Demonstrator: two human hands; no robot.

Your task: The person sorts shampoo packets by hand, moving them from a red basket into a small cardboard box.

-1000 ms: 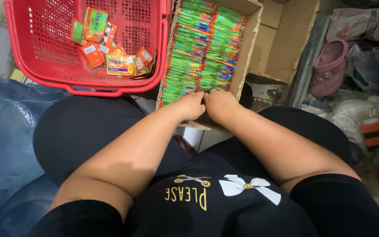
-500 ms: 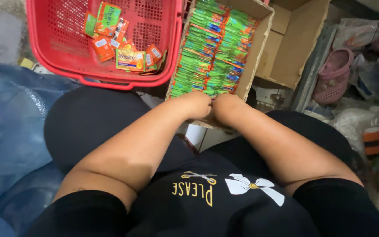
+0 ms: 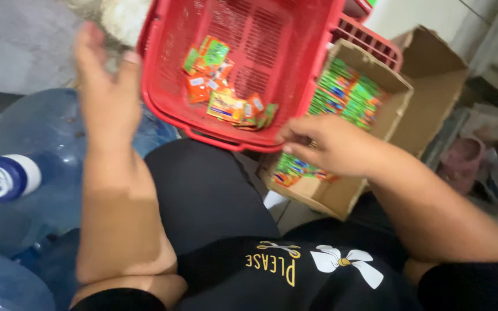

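The right hand covers part of the green sachets in the cardboard box. The left hand is motion-blurred, its grip unreadable. The red basket runs off the top edge.

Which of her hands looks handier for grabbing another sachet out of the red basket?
Probably the left hand: it is raised, open and empty beside the red basket holding the loose sachets. The right hand is lower, over the cardboard box of packed sachets.
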